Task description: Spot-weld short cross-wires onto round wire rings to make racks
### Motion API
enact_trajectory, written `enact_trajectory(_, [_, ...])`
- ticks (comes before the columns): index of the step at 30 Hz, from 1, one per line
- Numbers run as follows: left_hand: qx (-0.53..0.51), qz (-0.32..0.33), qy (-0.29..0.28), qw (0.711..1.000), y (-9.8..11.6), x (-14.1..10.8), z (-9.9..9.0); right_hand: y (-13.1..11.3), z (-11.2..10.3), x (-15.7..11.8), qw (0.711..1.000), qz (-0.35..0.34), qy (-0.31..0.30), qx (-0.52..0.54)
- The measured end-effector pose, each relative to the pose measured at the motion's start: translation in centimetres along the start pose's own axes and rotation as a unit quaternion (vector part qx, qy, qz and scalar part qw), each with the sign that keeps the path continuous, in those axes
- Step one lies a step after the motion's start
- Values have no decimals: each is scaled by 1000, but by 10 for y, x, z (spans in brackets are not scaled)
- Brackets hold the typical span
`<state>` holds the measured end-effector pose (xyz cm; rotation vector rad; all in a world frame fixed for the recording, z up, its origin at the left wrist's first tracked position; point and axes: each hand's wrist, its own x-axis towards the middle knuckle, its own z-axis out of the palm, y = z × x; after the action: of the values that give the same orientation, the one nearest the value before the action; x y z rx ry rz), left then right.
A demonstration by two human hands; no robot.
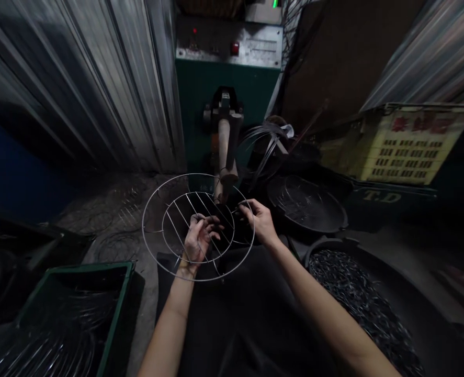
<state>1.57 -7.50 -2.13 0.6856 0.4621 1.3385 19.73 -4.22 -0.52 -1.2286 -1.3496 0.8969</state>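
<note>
A round wire rack point(169, 208) of two rings, with parallel bars across the inner one, lies in front of a green machine's thick cylindrical arms point(226, 141). The rack's far part meets the lower arm tip point(219, 196). My left hand point(197, 240) is at the inner ring from below, thumb and forefinger closed on a bar, the other fingers loosely curled. Over at the rack's right side, my right hand point(260, 219) has its fingertips pinched between the rings, seemingly on a short wire; the dim light hides its detail.
A wide pan of small metal pieces point(357, 293) stands at right, with a shallow dark pan point(308, 204) behind it. A green crate point(116, 309) of wire rings sits at lower left. A yellow crate point(404, 149) is at far right; loose wires point(269, 139) hang beside the machine.
</note>
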Motion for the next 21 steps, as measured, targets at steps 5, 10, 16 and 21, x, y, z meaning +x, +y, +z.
enact_trajectory(5, [2,29,9,1000,2,6,-3,1,13,11,1000,-11,12,21])
enact_trajectory(10, [3,47,20,999,1,11,-1,0,18,15,1000,-15,20,12])
enact_trajectory(16, [7,70,39,997,-1,19,2,5,16,28,998,-49,24,-31])
enact_trajectory(21, [5,84,50,995,0,26,0,7,18,39,996,-65,17,-50])
